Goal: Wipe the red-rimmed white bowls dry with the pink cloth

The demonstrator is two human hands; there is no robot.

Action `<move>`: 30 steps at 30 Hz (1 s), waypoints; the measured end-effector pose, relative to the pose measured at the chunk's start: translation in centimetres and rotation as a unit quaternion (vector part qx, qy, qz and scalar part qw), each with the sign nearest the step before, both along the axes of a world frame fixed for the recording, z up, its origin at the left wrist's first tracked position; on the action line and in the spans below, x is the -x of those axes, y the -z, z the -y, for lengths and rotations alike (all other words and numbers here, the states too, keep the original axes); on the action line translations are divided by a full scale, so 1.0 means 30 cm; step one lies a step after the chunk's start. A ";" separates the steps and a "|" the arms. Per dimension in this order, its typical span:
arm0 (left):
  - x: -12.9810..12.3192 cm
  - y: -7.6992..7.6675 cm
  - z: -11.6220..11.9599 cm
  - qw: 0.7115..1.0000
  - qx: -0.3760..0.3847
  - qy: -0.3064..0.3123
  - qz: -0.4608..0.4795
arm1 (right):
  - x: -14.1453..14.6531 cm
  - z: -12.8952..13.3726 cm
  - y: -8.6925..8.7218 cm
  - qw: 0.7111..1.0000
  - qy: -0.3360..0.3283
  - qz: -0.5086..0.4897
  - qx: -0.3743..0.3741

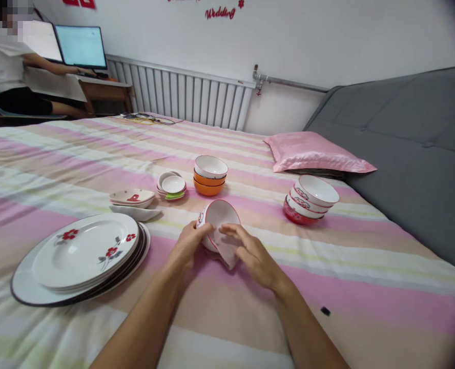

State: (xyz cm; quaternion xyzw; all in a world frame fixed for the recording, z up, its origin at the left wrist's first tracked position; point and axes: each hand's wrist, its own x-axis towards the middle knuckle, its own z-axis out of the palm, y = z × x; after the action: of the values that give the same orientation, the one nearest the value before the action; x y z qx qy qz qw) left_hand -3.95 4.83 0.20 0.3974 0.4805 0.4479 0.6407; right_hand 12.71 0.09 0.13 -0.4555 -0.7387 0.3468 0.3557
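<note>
A white bowl (224, 214) with a red rim is tilted toward me just above or on the striped bedsheet. My left hand (191, 241) grips its left side, thumb over the rim. My right hand (252, 251) is closed on a pale cloth or tissue (227, 251), pressed at the bowl's inside and hanging over its near rim. Behind the bowl stands a stack of bowls (210, 177), white on top and orange below. To the right leans another bowl stack (312, 200), white with a red one at the bottom.
Stacked plates (85, 251) with red flowers lie at left. Beyond them are oblong dishes (132, 199) and small round dishes (172, 184). A pink pillow (315, 151) rests by the grey headboard (400, 128). A small black object (325, 311) lies at right. A person (8, 66) sits at a desk.
</note>
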 end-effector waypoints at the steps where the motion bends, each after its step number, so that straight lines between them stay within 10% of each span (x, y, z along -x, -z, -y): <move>1: 0.001 0.002 -0.002 1.000 0.008 -0.002 0.006 | -0.014 -0.004 -0.001 0.999 0.014 0.031 -0.014; 11: 0.005 0.004 -0.002 0.998 0.033 -0.018 0.058 | 0.008 0.001 0.000 0.952 0.021 0.260 -0.161; 30: -0.007 0.010 0.004 0.998 -0.062 -0.013 -0.005 | 0.044 -0.035 0.085 0.949 0.013 0.215 -0.231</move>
State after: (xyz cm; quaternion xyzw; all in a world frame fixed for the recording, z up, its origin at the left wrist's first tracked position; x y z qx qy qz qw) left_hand -3.74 4.70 -0.09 0.4326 0.4601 0.4829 0.6067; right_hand 11.40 1.14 -2.41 -0.4341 -0.8516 0.0561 0.2885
